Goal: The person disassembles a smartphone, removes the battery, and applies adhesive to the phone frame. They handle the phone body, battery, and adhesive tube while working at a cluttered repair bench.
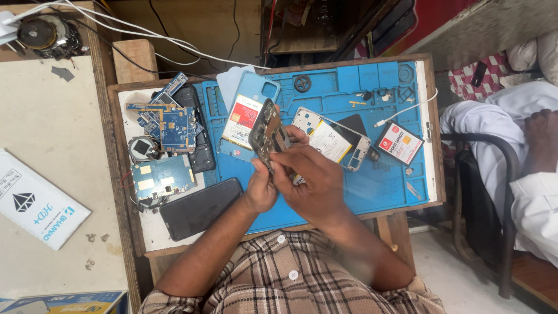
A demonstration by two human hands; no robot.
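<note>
Both hands are up over the blue work mat [372,192], closed on an opened phone frame [268,135] that stands tilted on its edge above the mat's middle; the left hand [261,187] pinches its lower end from below, fingers curled tight; the right hand [311,177] wraps across from the other side, thumb and fingertips pressed to the frame's edge, though whether a small tool sits between those fingers I cannot tell from here. Just beyond the frame lies a light blue back cover [253,99] with a red and white battery [241,116] on it; just to the right of the hands rests another opened phone shell [334,139], white inside; further right a second battery [399,143] lies beside a white cable [407,109]. On the left of the board sit blue circuit boards [168,125], a second board [161,177] below them, and a dark phone screen [200,208], face up, near the left forearm.
</note>
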